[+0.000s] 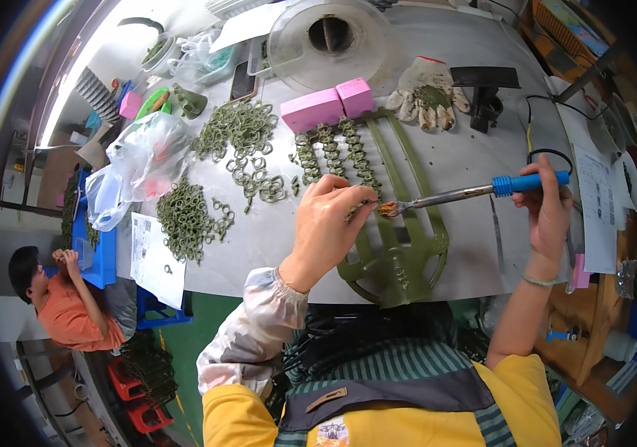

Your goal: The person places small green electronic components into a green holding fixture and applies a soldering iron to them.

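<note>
My left hand (329, 231) is closed in a pinch on a small dark green piece (361, 209), mostly covered by the fingers. My right hand (546, 212) grips the blue handle of a long metal-shafted tool (449, 196), which resembles a soldering iron. Its flared brownish tip is right beside the left fingertips. Beneath both lies an olive-green frame (400, 272) with long bars and a rounded end. Rows of small green rings (332, 153) stand beyond my left hand, against two pink blocks (311, 110).
Piles of green rings (188, 223) cover the table's left, near plastic bags (147, 153) and a phone (244, 82). A round clear tray (329, 59), stained gloves (429, 97) and a black stand (486, 97) are at the back. Another person (76, 309) sits at far left.
</note>
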Demonstrator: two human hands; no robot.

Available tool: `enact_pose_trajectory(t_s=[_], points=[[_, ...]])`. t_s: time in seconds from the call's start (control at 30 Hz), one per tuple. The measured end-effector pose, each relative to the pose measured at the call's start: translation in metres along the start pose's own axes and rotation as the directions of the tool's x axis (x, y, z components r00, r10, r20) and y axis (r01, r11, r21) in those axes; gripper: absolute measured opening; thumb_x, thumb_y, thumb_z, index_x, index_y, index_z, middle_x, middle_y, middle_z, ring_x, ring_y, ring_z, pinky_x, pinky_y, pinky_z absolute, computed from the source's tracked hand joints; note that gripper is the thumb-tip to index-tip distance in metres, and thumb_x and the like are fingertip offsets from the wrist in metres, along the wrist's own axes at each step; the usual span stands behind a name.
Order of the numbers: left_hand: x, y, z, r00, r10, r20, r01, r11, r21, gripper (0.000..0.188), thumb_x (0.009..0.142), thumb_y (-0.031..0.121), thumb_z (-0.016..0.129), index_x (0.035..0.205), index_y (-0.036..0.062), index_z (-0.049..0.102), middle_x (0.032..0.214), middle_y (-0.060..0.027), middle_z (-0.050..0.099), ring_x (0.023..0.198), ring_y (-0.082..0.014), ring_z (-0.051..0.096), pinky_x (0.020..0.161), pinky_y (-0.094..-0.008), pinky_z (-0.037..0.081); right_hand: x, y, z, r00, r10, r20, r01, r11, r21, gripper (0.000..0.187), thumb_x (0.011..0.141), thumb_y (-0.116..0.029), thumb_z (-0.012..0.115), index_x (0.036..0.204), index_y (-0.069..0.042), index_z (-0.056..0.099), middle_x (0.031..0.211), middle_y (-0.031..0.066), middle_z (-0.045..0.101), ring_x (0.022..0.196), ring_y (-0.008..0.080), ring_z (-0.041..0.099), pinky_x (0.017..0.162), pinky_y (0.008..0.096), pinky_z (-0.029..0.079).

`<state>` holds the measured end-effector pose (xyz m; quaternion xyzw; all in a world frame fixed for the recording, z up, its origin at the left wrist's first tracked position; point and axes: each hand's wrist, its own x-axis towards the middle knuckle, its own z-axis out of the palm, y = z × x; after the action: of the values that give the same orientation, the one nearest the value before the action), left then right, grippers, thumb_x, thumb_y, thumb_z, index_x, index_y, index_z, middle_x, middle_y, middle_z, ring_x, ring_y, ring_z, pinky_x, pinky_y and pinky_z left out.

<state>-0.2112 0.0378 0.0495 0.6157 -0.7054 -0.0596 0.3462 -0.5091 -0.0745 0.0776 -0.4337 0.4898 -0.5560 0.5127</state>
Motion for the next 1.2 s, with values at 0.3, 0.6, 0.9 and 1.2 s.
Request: enact_pose_trajectory(t_s=[0.3,0.6,0.9,1.2], points=[[0.005,-0.008,0.020,0.999,0.042,0.005,-0.042,0.995,0.086,0.013,0.076,0.013,0.077,0.087,0.0130,0.071,0.076,0.0006,0.070,0.087,-0.0209,0.060,0.077,-0.0355,0.044,0.005,0.017,0.012,0.996,0.036,0.083,-0.040,0.998,0.045,0.036,0.089,-0.035,0.071,0.083,0.000,0.070,0.071,0.0077,0.068,0.054,0.0141,0.068,0.049,0.0240,0.056],[0.015,-0.012,0.003,0.997,0.074,0.036,-0.072,0.995,-0.069,0.013,0.079,0.010,0.076,0.092,0.0094,0.072,0.086,-0.0039,0.071,0.084,-0.0233,0.061,0.078,-0.0345,0.048,0.003,-0.013,-0.008,1.000,-0.011,0.019,0.011,1.000,-0.015,0.036,0.087,-0.037,0.073,0.079,-0.002,0.069,0.068,0.0059,0.066,0.049,0.0111,0.062,0.047,0.0230,0.052],[-0.025,-0.123,-0.061,0.981,-0.170,0.097,0.131,0.938,0.321,0.024,0.083,-0.005,0.059,0.103,0.0041,0.071,0.099,-0.0136,0.069,0.088,-0.0341,0.067,0.079,-0.0381,0.054,0.000,-0.011,-0.007,0.997,-0.025,0.076,0.025,1.000,0.008,0.037,0.088,-0.039,0.072,0.078,-0.003,0.069,0.067,0.0052,0.066,0.049,0.0103,0.061,0.047,0.0220,0.051],[-0.050,-0.138,-0.063,0.901,-0.398,-0.174,0.408,0.913,0.020,0.019,0.085,-0.002,0.068,0.104,0.0007,0.070,0.093,-0.0093,0.074,0.082,-0.0142,0.070,0.071,-0.0258,0.055,-0.004,-0.015,-0.008,0.998,-0.030,0.059,0.030,1.000,0.001,0.036,0.088,-0.038,0.072,0.079,-0.004,0.069,0.068,0.0048,0.066,0.049,0.0101,0.061,0.048,0.0216,0.051]])
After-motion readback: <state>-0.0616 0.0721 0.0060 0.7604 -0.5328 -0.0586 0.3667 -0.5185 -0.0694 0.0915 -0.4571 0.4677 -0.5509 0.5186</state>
